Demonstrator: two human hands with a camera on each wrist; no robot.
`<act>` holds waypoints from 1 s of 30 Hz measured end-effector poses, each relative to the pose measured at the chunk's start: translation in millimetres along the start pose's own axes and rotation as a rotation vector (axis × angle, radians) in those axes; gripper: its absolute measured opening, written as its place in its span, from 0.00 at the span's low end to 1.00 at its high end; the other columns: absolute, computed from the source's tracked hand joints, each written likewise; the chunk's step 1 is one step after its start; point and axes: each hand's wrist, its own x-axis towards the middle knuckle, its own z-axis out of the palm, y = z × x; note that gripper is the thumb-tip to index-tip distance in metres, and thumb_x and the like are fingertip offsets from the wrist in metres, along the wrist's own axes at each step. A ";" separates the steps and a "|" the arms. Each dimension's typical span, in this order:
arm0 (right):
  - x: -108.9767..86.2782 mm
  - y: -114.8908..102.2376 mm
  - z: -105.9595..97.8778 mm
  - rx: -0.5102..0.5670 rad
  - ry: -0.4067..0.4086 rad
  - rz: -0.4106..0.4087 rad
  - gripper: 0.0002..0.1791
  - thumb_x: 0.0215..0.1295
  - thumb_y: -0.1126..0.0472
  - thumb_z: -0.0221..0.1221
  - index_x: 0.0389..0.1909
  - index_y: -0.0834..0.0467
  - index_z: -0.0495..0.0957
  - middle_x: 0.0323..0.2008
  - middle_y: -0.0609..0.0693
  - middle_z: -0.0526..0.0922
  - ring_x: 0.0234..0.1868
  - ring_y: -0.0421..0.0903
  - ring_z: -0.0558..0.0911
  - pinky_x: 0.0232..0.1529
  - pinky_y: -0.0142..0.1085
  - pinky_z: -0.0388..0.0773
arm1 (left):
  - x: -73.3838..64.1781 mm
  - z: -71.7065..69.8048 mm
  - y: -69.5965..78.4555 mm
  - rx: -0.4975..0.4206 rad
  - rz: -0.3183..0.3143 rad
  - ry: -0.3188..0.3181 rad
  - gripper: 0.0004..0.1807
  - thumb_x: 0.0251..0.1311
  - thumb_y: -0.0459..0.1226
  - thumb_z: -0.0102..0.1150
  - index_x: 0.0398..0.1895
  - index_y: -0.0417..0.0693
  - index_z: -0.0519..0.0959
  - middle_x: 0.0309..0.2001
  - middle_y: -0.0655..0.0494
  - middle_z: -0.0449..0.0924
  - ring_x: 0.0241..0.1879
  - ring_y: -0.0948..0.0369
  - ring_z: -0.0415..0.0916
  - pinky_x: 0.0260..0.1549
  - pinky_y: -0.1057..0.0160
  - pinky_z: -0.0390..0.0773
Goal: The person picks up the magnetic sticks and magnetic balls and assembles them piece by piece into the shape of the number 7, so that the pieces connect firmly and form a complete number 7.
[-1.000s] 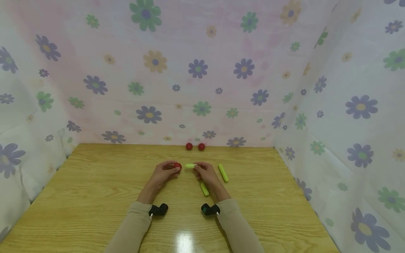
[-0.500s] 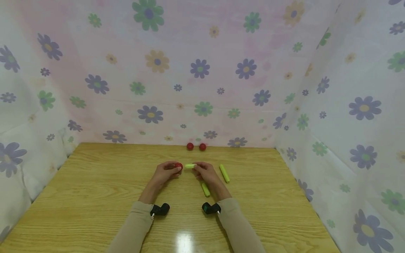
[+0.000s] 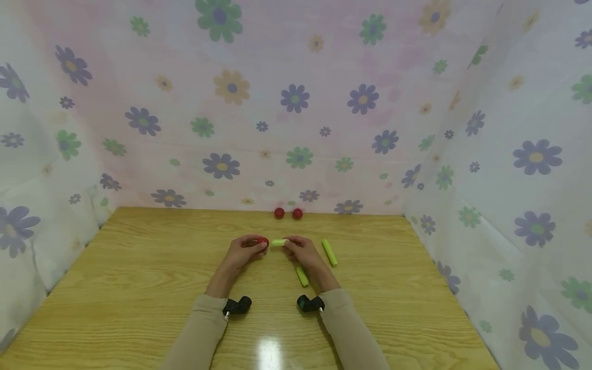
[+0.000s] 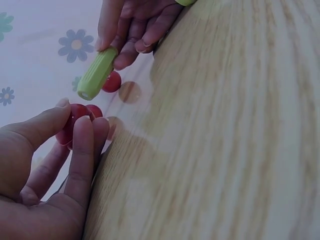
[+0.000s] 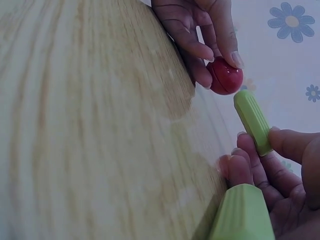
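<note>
In the head view my left hand pinches a small glossy red ball between thumb and fingers. A seam runs round this ball in the right wrist view. Facing it, my right hand pinches a short light-green ribbed stick between thumb and fingertips. The stick's free end points at the ball, with a narrow gap between them in the head view. Both pieces are held close over the wooden table. My right hand's fingers cover the stick's other end in the head view.
Two more red balls sit at the table's back edge, by the flowered cloth. One green stick lies right of my right hand; another green stick lies by its wrist. Cloth also hangs along both sides.
The head view has shifted slightly, so everything sits a few pixels farther right. Both hands keep nearly the same pose and the same holds.
</note>
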 end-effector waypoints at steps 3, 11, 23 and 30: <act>0.0 0.2 -0.9 -0.018 0.016 -0.005 0.19 0.81 0.59 0.55 0.61 0.68 0.79 0.47 0.62 0.88 0.37 0.38 0.81 0.37 0.29 0.80 | -0.1 2.6 0.3 -0.001 0.010 -0.001 0.22 0.67 0.30 0.67 0.62 0.33 0.78 0.47 0.45 0.83 0.37 0.63 0.86 0.37 0.70 0.87; 0.3 -0.9 1.9 -0.015 0.017 0.012 0.18 0.80 0.60 0.55 0.61 0.67 0.80 0.46 0.60 0.88 0.35 0.37 0.80 0.35 0.27 0.80 | -1.6 3.9 1.0 0.032 0.012 0.027 0.20 0.67 0.30 0.67 0.61 0.34 0.79 0.48 0.44 0.82 0.36 0.63 0.85 0.36 0.71 0.86; -10.8 -16.8 3.8 -0.013 -0.027 0.013 0.19 0.81 0.63 0.53 0.63 0.73 0.76 0.51 0.71 0.84 0.41 0.43 0.83 0.39 0.31 0.81 | -2.2 3.1 0.4 0.048 0.026 0.024 0.19 0.67 0.31 0.68 0.59 0.34 0.80 0.45 0.46 0.83 0.36 0.63 0.84 0.34 0.72 0.86; -28.7 -37.0 7.1 -0.041 -0.006 -0.013 0.18 0.80 0.65 0.53 0.61 0.74 0.77 0.49 0.69 0.85 0.43 0.47 0.84 0.41 0.33 0.83 | -2.7 4.1 0.8 0.042 0.027 0.027 0.18 0.67 0.30 0.68 0.58 0.33 0.80 0.43 0.48 0.83 0.35 0.63 0.85 0.34 0.72 0.86</act>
